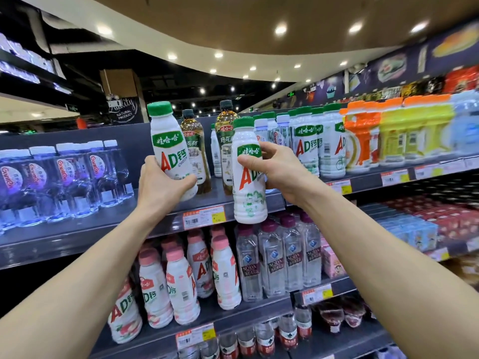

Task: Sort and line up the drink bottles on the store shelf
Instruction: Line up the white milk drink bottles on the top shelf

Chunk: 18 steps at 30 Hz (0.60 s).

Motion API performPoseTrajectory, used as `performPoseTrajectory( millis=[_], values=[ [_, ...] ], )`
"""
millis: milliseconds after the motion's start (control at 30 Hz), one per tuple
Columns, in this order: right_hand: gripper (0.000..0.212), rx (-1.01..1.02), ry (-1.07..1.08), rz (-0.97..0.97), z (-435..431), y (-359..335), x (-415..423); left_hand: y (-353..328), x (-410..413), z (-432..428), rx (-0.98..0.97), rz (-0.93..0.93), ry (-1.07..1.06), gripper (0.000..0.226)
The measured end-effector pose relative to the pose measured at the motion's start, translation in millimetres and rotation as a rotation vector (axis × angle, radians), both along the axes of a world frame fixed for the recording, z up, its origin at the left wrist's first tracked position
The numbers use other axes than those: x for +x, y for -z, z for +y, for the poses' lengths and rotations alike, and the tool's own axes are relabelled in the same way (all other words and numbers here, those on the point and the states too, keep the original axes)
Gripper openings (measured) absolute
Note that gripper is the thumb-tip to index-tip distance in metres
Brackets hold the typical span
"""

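Note:
My left hand (162, 183) grips the lower part of a white green-capped milk-drink bottle (168, 143), tilted slightly left in front of the top shelf (90, 229). My right hand (281, 172) holds a second white green-capped bottle (247, 203) by its upper body, hanging in front of the shelf edge. Behind them stand two brown tea bottles (193, 141) on the shelf. A row of matching green-capped bottles (318, 143) stands to the right.
Clear water bottles (64, 177) fill the shelf's left part. Orange and yellow bottles (388, 136) stand far right. The shelf below holds pink-capped milk bottles (181, 281) and clear soda-water bottles (274, 260). Price tags (203, 217) line the shelf edges.

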State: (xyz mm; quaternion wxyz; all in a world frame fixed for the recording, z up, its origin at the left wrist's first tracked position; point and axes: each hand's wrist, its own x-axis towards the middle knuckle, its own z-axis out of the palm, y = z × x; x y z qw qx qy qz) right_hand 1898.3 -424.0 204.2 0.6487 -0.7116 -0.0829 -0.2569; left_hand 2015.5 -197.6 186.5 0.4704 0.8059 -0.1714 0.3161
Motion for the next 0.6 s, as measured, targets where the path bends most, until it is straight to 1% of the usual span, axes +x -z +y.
performPoseTrajectory(
  millis=[133,233,500,600],
  values=[
    [0.027,0.003,0.019,0.0,1.1,-0.3,-4.7,-1.6,-16.1,-5.8,0.011,-0.029,0.064,0.062],
    [0.03,0.013,0.027,-0.004,3.1,3.2,-9.0,7.7,-34.4,-9.7,0.008,-0.014,0.143,0.059],
    [0.036,0.01,0.06,0.009,3.6,34.0,-22.8,51.4,-73.9,-14.3,-0.044,0.146,0.265,0.052],
    [0.039,0.029,0.079,0.014,0.2,47.4,-29.6,67.4,-86.1,-17.5,-0.05,0.221,0.311,0.054]
  ],
)
